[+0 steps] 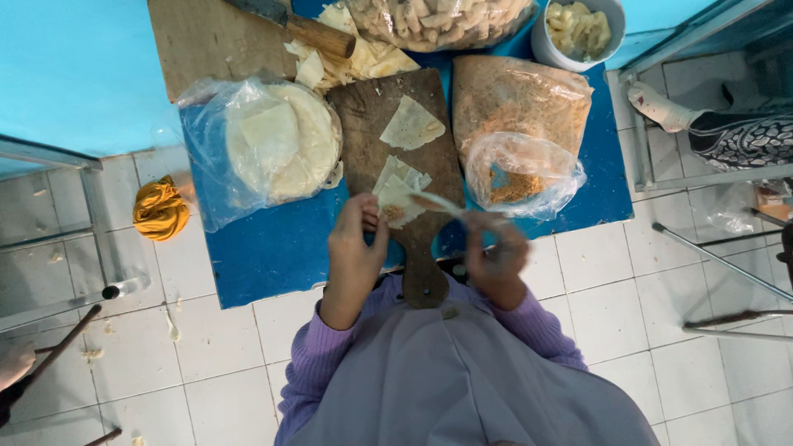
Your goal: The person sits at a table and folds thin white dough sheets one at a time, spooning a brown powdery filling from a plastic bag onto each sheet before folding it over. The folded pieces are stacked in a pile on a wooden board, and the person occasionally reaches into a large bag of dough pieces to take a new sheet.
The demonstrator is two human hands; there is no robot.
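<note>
Mustard-yellow cloth (159, 208), bunched, on the tiled floor well left of the wooden board (402, 157).

Clear plastic bag (248, 149), just left of the board on the blue tabletop (264, 256); holds a stack of round pale dough sheets.

Second board (206, 37), up and left of the wooden board; a knife handle (318, 35) lies across its corner, blade cut off by the frame edge. Dough offcuts (355, 58) heaped beside it.

Wooden board, dark, handle pointing toward the person; one folded dough triangle (410, 125) lies at its upper middle.

Left hand (355, 248), at the board's lower left edge: grip partly closed, fingers curled on a dough piece (396, 198) with brown filling showing on it.

Right hand (496, 256), at the board's lower right: motion-blurred; its grip seems pinched on a thin strip running from that dough piece, but how tightly cannot be told.

Open plastic bag (520, 173), just right of the board; orange-brown crumbs inside. A larger bag of the same crumbs (520, 99) sits behind it.

Bag of pale rolled pieces (438, 21), above the board, top cut off.

White tub (578, 33), upper right of the board; yellowish pieces inside, rim partly cropped.
</note>
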